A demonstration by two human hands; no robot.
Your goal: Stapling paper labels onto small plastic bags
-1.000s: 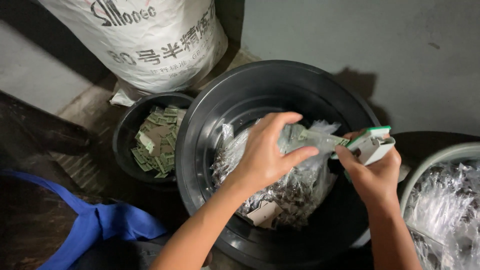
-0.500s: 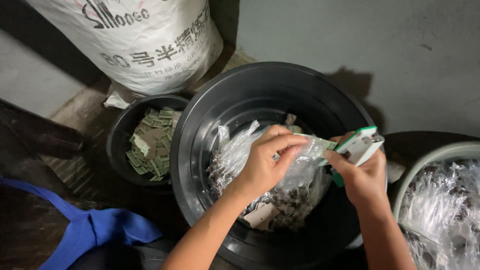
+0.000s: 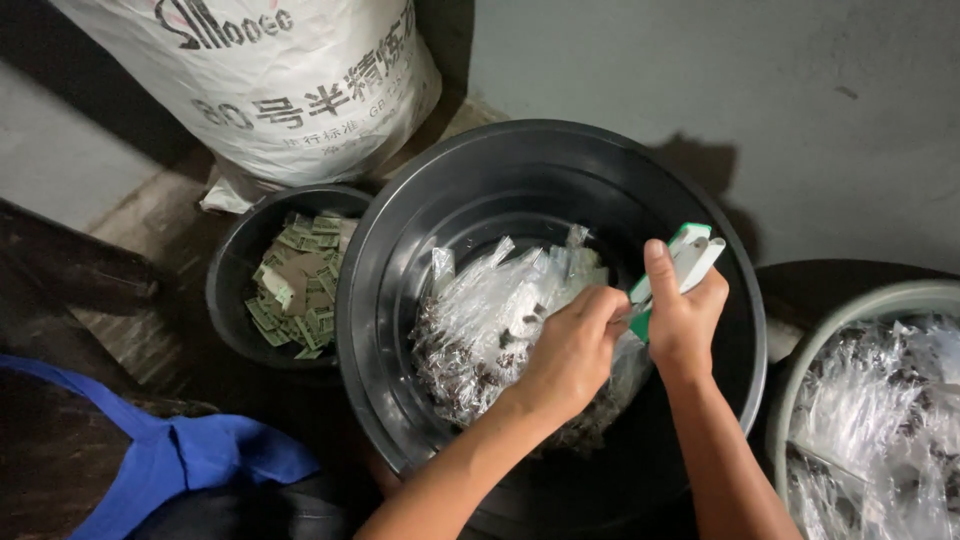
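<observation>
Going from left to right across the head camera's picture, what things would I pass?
Blue cloth → small black bucket of green paper slips → big black tub holding clear plastic packets → left hand → right hand gripping a green-and-white tool → pale basin.

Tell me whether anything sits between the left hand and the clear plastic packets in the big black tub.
Nothing visible does. The left hand rests directly on the clear plastic packets piled in the big black tub. The right hand, beside it, grips a green-and-white tool.
</observation>
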